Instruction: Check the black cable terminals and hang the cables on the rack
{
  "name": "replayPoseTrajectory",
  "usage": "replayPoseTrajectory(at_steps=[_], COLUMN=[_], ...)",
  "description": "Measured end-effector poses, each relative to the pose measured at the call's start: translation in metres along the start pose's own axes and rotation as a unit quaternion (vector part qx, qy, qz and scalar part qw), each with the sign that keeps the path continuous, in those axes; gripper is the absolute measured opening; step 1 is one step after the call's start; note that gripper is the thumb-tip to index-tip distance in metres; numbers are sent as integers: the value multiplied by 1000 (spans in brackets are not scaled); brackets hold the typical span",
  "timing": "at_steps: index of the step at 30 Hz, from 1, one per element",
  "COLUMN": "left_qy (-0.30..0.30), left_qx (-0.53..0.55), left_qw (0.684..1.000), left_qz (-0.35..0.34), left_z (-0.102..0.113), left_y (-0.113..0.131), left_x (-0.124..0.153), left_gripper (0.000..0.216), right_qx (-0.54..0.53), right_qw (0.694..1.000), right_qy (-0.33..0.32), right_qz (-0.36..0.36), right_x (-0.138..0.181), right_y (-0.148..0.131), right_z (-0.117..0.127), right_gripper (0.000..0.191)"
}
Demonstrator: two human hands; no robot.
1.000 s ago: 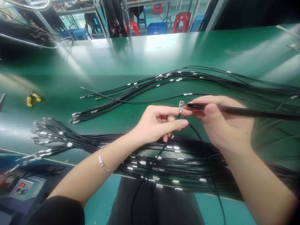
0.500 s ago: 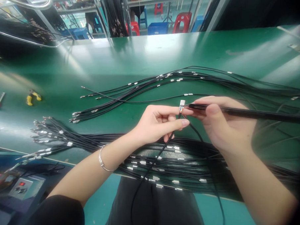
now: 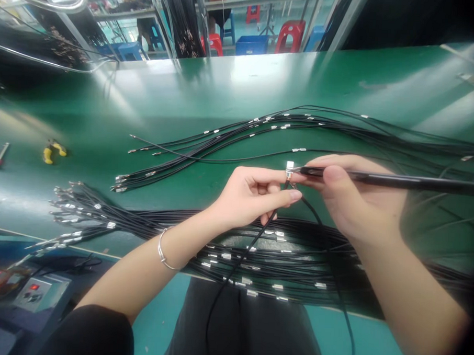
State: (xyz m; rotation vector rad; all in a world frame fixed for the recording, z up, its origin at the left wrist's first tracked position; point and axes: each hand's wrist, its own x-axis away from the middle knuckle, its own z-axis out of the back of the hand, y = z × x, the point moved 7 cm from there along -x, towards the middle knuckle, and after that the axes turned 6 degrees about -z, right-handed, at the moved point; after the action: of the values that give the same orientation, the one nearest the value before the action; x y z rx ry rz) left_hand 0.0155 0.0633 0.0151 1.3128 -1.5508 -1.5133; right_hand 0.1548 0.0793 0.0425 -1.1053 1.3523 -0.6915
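Left hand point(image 3: 255, 196) pinches one cable point(image 3: 238, 264); right hand point(image 3: 357, 203) grips what seems one black tool point(image 3: 409, 182).

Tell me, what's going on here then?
At a green table, someone's left hand holds a thin black cable with a small silver metal end. Their right hand grips a long, slim black tool, its tip close to that end; whether they touch is hard to tell. One loose bundle of black cables lies beyond the hands, another bundle closer in.
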Motion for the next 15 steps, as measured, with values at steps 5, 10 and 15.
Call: replayPoseTrajectory(at_steps=[5,10,15], left_qy=[0,3,1], left_qx=[-6,-5,-2], left_qw=[1000,1000,1000], left_qz=[0,7,8], left_z=[0,1,1], left_y=[0,-2,-3], left_x=[-1,-2,-1], left_gripper=[37,39,38], right_qx=[6,4,5], right_qw=[1000,999,999], right_qy=[12,23,24], right_qz=[-29,-25,-31], right_x=[1,1,2], right_y=[2,1,1], right_z=[0,-1,-2], right_gripper=[10,14,12])
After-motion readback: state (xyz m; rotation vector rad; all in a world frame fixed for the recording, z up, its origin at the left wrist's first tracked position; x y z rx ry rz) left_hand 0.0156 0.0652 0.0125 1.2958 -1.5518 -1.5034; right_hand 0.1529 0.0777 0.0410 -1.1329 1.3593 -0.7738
